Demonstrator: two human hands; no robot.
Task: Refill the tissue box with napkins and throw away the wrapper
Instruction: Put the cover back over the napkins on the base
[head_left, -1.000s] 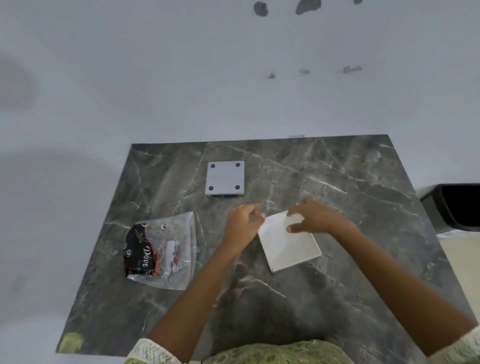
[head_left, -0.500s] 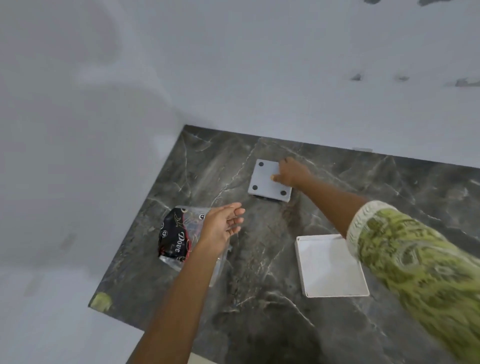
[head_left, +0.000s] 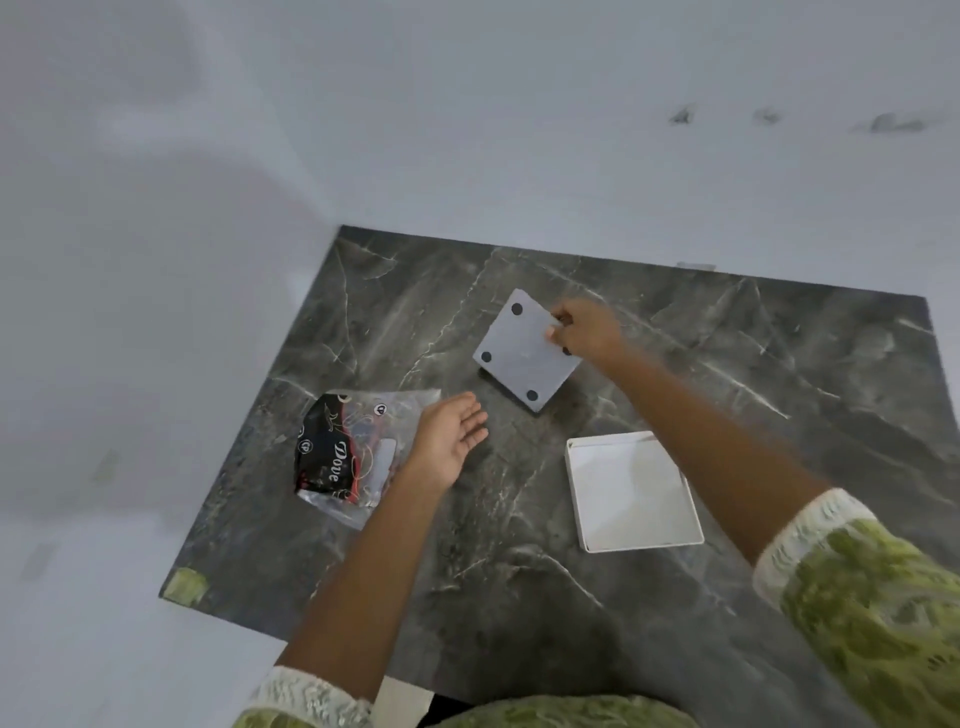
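Note:
A grey square box base (head_left: 524, 353) with black round feet at its corners lies at the back of the dark marble table (head_left: 779, 374). My right hand (head_left: 584, 328) grips its right edge, and the panel looks tilted and turned. A white square box lid (head_left: 634, 493), hollow side up, rests on the table to the right of centre. A clear plastic wrapper (head_left: 353, 452) with a black and red print lies at the left. My left hand (head_left: 452, 436) hovers with fingers spread over the wrapper's right edge.
Pale walls meet in a corner behind and left of the table. A small green patch (head_left: 184, 586) marks the table's front left corner. The table's front edge runs close to my body.
My right hand went from the white lid to the grey base and now grips it, turning it. My left hand moved left over the wrapper. The camera view shifted left.

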